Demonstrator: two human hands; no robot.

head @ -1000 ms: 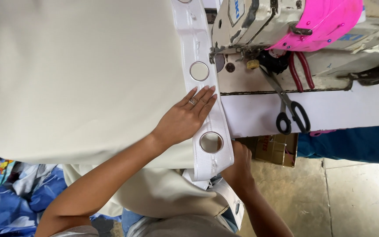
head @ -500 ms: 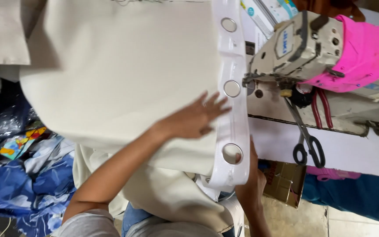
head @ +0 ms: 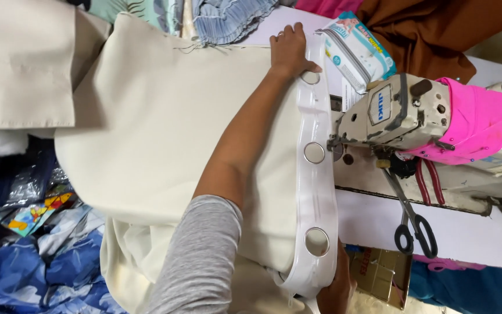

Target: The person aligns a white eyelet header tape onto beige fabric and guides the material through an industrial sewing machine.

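A large cream curtain cloth (head: 146,116) lies across the sewing table. Along its right edge runs a white eyelet tape (head: 323,195) with round metal rings (head: 314,152). My left hand (head: 289,51) is stretched to the far end and lies flat on the cloth and tape beside the farthest ring, fingers spread. My right hand (head: 337,291) is at the near end, mostly hidden under the tape, and grips it by the nearest ring (head: 316,241). The tape passes just left of the sewing machine head (head: 399,113).
A pink cloth (head: 474,128) covers part of the machine. Black-handled scissors (head: 412,218) hang over the white table edge. A pale blue packet (head: 355,49) and brown cloth (head: 431,26) lie at the far side. Blue patterned fabrics (head: 30,261) are piled on the left, and a cardboard box (head: 379,270) sits below.
My left hand has slid from the middle ring away along the tape to its far end, arm now extended. The view has shifted toward the far side. My right hand stays at the near end.
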